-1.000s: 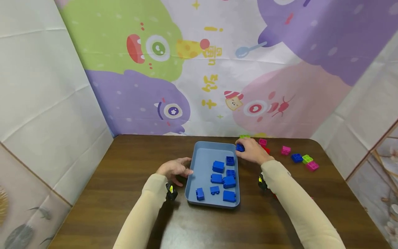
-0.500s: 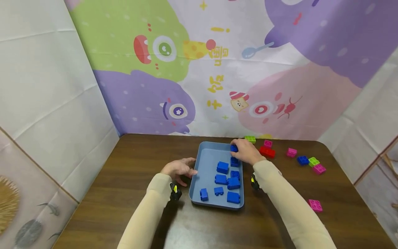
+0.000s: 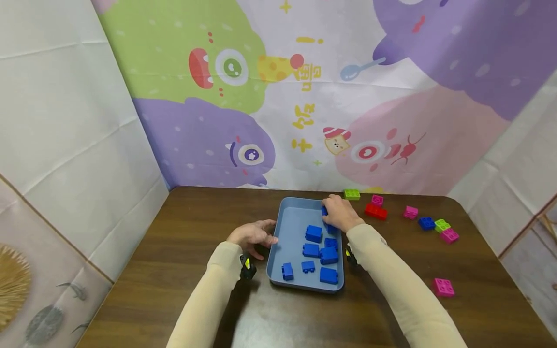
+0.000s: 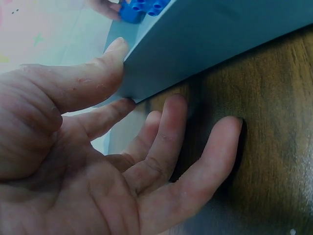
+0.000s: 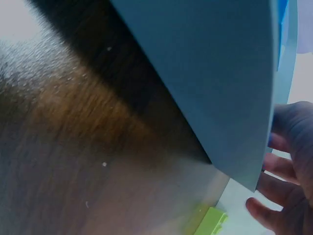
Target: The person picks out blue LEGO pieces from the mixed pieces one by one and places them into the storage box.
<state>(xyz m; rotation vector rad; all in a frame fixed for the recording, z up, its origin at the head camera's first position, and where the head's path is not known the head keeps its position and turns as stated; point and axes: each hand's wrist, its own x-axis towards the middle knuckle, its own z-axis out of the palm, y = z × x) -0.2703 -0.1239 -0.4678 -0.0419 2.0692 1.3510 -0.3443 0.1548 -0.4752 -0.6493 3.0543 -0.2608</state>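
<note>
A blue-grey tray [image 3: 287, 220] holds several blue toy bricks [image 3: 313, 233]. At the tray's left side my left hand [image 3: 252, 236] rests with thumb and index finger against the outer wall. Its other fingers are spread loosely over the table, as the left wrist view shows. My right hand [image 3: 342, 213] reaches over the far right part of the tray and pinches a blue brick [image 3: 324, 211], mostly hidden by the fingers. Just below that hand another blue brick [image 3: 331, 228] lies partly covered. In the right wrist view, the tray wall [image 5: 220, 88] hides the fingertips.
Right of the tray on the brown table [image 3: 391, 251] lie a red brick [image 3: 376, 211], a green brick [image 3: 351, 194], pink bricks [image 3: 444, 287] and a blue brick [image 3: 427, 223]. A printed cloth [image 3: 243, 135] hangs behind the table.
My right hand has carried the blue brick left from outside the tray's far right rim to inside the tray. The left hand keeps its place at the tray. The head view has shifted slightly.
</note>
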